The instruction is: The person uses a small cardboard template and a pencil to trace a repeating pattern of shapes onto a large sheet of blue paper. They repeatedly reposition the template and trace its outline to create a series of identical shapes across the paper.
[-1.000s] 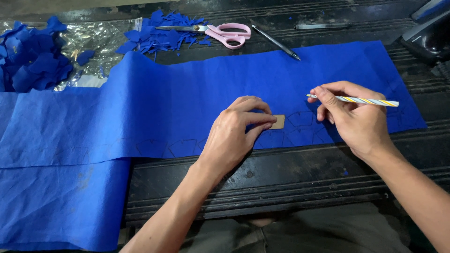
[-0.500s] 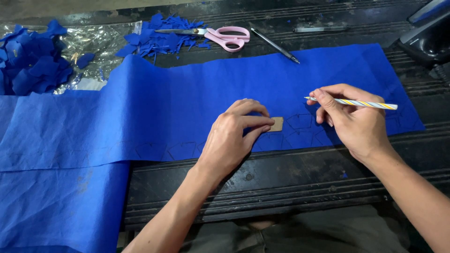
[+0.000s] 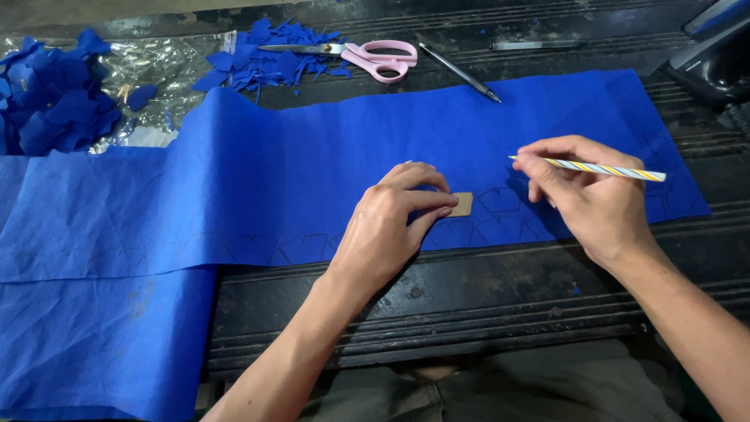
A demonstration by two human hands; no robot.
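Observation:
A long sheet of blue fabric (image 3: 297, 172) lies across a dark slatted table (image 3: 469, 297), with rows of small pencilled outlines along its near edge. My left hand (image 3: 391, 227) presses a small tan cardboard template (image 3: 462, 204) flat onto the fabric with its fingertips. My right hand (image 3: 586, 195) holds a yellow-and-white striped pencil (image 3: 605, 169) level, its tip pointing left, just right of the template and above the drawn shapes.
Pink-handled scissors (image 3: 367, 56) rest on a pile of blue cut scraps (image 3: 266, 62) at the back. A dark pen (image 3: 459, 72) lies beside them. More blue cut pieces (image 3: 55, 109) sit on clear plastic at the far left. A dark machine (image 3: 715, 59) stands at the right corner.
My right hand with the pencil has drifted slightly left and up. The left hand stays on the template.

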